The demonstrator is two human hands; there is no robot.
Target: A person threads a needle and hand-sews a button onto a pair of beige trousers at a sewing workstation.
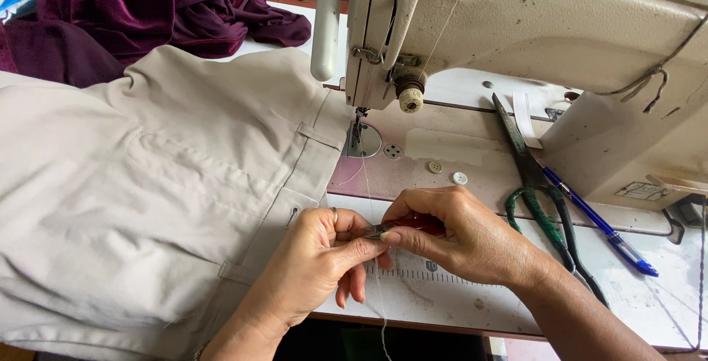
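My right hand (461, 234) grips a small red-handled thread snipper (404, 226) just above the table's front edge. My left hand (317, 261) pinches a thin white thread (375, 280) against the snipper's metal tip; the thread runs up toward the needle area (358, 129) and hangs down past the table edge. Beige trousers (147, 184) lie spread to the left, their waistband with belt loops next to my left hand and under the presser foot.
A cream sewing machine (560, 29) fills the upper right. Large scissors with green-wrapped handles (542, 199) and a blue pen (597, 221) lie to the right. Two loose buttons (448, 172) sit behind my hands. Purple velvet cloth (162, 3) is piled at the back left.
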